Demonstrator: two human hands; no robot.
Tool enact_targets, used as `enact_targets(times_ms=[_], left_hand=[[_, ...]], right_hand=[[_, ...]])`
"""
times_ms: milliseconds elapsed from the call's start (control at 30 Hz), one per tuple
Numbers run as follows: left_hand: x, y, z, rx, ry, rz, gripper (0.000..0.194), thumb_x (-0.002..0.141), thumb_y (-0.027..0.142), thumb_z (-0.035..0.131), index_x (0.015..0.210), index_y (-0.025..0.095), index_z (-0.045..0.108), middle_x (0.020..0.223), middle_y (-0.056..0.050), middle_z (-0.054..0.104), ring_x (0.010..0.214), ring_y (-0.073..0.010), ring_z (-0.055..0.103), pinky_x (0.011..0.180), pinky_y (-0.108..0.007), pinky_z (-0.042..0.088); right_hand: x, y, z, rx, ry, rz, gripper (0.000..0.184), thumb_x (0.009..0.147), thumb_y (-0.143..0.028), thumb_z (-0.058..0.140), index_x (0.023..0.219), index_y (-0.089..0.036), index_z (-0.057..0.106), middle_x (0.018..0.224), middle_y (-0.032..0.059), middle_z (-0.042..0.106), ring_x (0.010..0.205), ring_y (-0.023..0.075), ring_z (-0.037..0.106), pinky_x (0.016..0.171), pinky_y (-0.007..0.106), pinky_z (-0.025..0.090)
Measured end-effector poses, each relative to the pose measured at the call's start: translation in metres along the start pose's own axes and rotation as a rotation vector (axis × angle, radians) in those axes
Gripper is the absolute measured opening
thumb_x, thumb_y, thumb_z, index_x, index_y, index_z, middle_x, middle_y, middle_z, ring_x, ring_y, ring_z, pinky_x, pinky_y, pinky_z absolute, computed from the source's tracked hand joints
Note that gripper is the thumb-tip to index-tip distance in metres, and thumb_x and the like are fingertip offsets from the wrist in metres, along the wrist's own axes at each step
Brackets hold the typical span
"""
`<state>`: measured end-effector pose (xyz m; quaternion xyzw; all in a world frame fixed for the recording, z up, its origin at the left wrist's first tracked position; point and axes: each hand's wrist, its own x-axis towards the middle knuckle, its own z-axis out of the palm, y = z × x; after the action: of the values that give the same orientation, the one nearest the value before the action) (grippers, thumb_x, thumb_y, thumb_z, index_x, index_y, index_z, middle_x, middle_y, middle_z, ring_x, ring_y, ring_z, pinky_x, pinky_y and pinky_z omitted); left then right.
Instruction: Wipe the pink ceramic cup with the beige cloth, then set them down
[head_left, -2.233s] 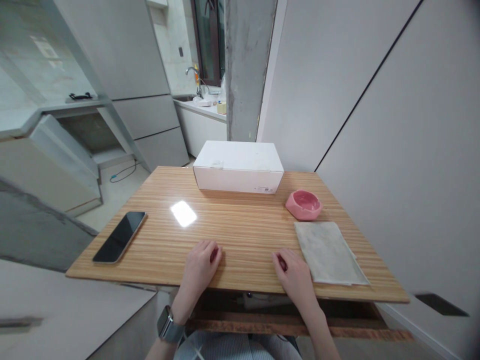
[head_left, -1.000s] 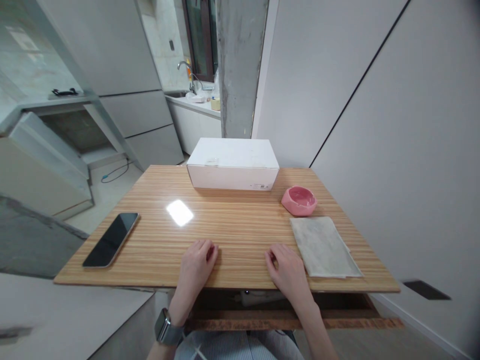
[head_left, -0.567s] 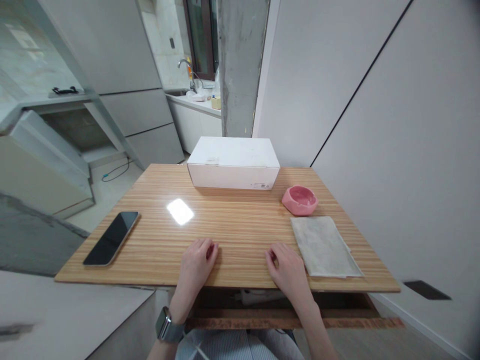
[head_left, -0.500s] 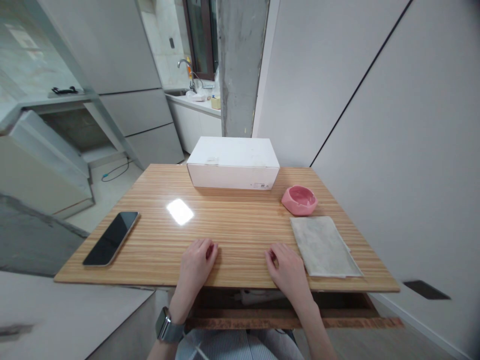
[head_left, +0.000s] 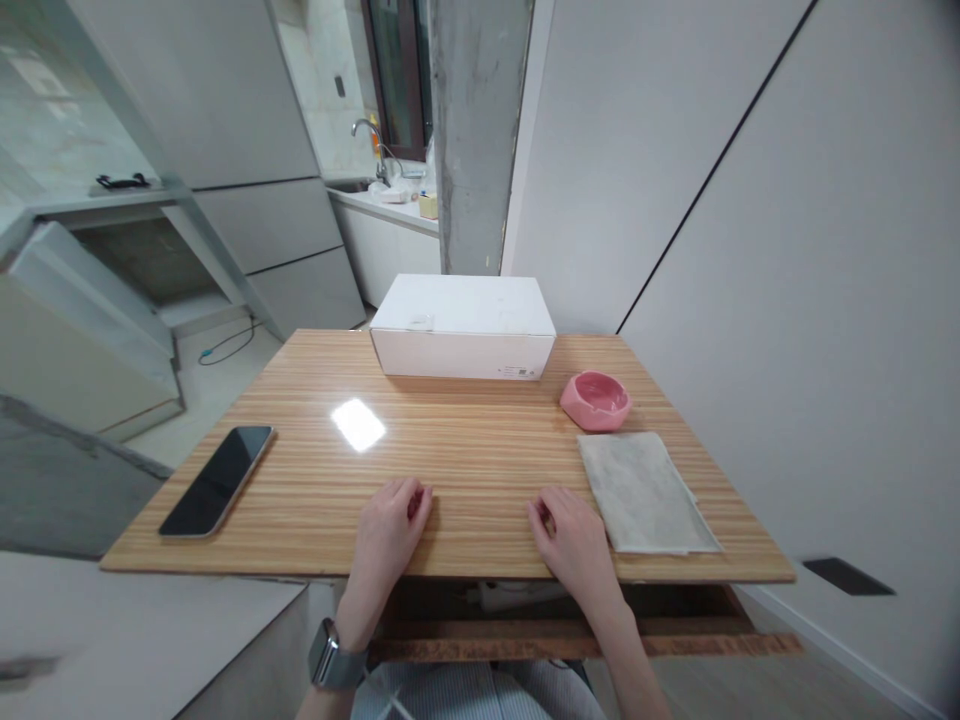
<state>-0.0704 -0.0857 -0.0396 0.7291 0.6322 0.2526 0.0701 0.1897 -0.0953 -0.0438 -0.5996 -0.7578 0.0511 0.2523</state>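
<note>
My left hand (head_left: 390,525) rests at the near side of the wooden table (head_left: 465,450), its fingers curled into a loose fist with nothing visible inside. A watch (head_left: 335,655) is on that wrist. Likewise curled and holding nothing visible, my right hand (head_left: 568,530) lies just left of a folded grey cloth (head_left: 645,495). Behind the cloth stands a pink bowl (head_left: 596,402) with an angular rim. Toward the left edge, a phone (head_left: 217,482) lies flat, its screen dark.
A closed white box (head_left: 463,330) stands at the table's far edge. Below the near edge, an open drawer (head_left: 675,645) juts out toward my lap. A white wall (head_left: 712,250) rises on the right. Farther back are a sink counter (head_left: 390,212) and a concrete pillar (head_left: 480,130).
Both hands keep the same pose on the table. The whole view has shifted very slightly, with the scene moving a little to the left.
</note>
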Motion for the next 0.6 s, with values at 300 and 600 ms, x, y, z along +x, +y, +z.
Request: enact_targets(times_ms=[300,600], left_hand=[[0.0035,-0.0023,0.0022,-0.044,-0.016,-0.055,0.031,0.093,0.037,0.040,0.068,0.021,0.049,0.066,0.000,0.055,0.065,-0.0161,0.052,0.062,-0.028,0.033],[0.0091,0.0071,-0.0033,0.008,-0.054,-0.143,0.031,0.093,0.038,0.039,0.069,0.021,0.051,0.065,0.000,0.058,0.062,-0.0159,0.053,0.060,-0.027,0.031]], right_hand=[[0.0002,-0.0017,0.0011,0.009,0.035,0.024,0.024,0.093,-0.025,0.044,0.069,-0.021,0.044,0.067,-0.0015,0.050,0.066,0.0141,0.048,0.064,0.027,0.031],[-0.0003,-0.0016,0.0013,0.010,0.057,0.028,0.024,0.093,-0.025,0.045,0.069,-0.021,0.044,0.067,-0.0012,0.052,0.066,0.0143,0.049,0.064,0.026,0.032]])
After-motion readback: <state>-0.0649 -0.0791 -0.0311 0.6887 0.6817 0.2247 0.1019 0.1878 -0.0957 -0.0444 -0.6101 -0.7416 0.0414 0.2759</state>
